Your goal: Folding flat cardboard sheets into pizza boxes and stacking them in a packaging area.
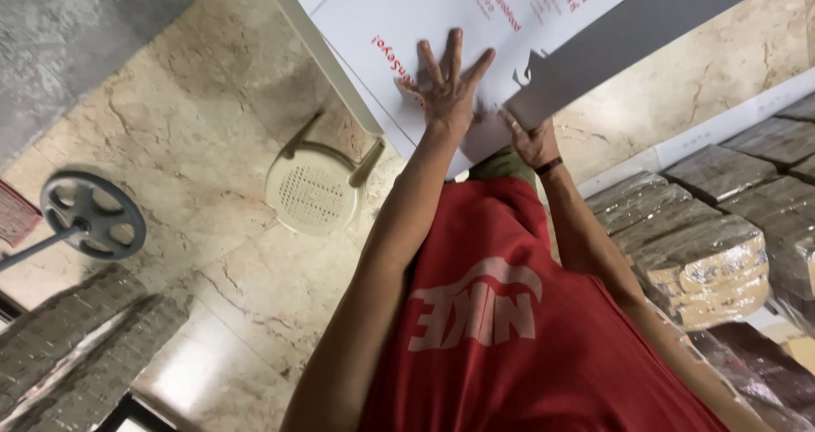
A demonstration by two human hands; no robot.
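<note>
Pressing flat on the white sheet (407,8), your left hand (450,92) has its fingers spread wide and holds nothing. The sheet carries red print and lies on the table (333,67), reaching past the table edge toward you.

Your right hand (533,142), with a dark band at the wrist, sits just beside the left one, at the notched edge of a grey sheet (628,33) that overlaps the white sheet's right side. Its fingers go under that edge, so you cannot tell whether they grip it.

Left of the white sheet, near the table edge, a cream plastic stool (310,190) stands on the marble floor (195,118). Further left lies a grey wheel (92,216) on a rod. Right of the white sheet, well apart, are wrapped brown bundles (709,258) in rows.
</note>
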